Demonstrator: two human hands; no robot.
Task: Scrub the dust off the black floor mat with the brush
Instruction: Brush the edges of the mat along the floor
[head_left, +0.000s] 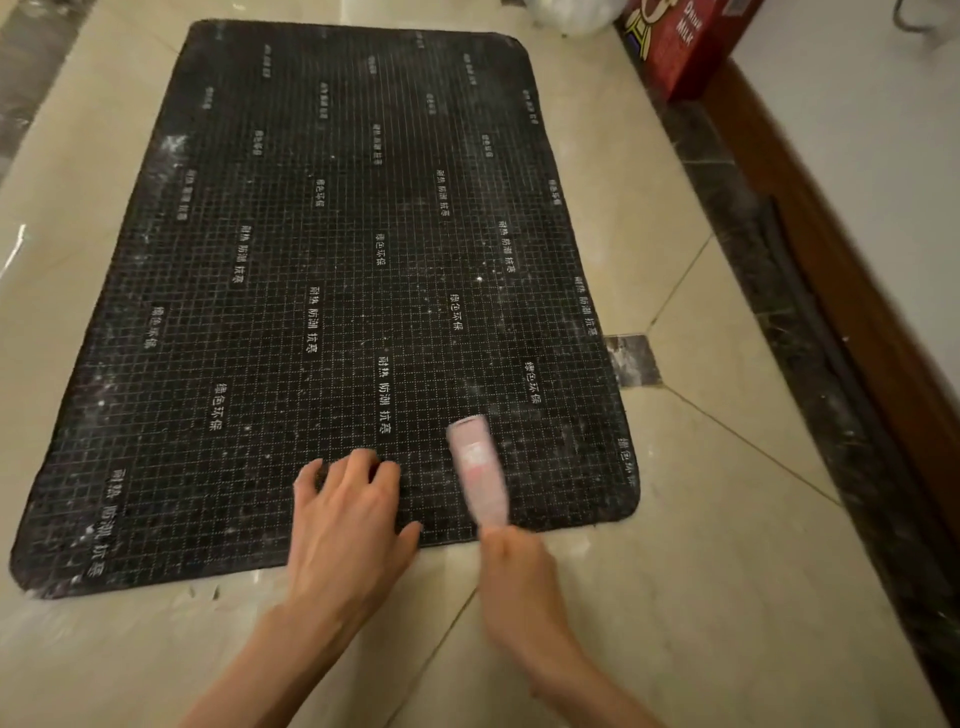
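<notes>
Matt black mat (322, 291), rubbery gridded face, dusty white beyond the grip. Pink brush (479, 470), smooth plastic look. Glossy beige tile floor (727, 571). Brown wooden skirting (841, 291).

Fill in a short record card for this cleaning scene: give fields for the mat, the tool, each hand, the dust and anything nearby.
mat: black floor mat with a white grid and printed characters, lying flat on the tiled floor
tool: pink brush, blurred, over the mat's near right corner
right hand: right hand grips the brush handle
left hand: left hand rests on the mat's near edge, fingers bent
dust: white specks, densest along the left and right edges
nearby: red carton by the wall
</notes>
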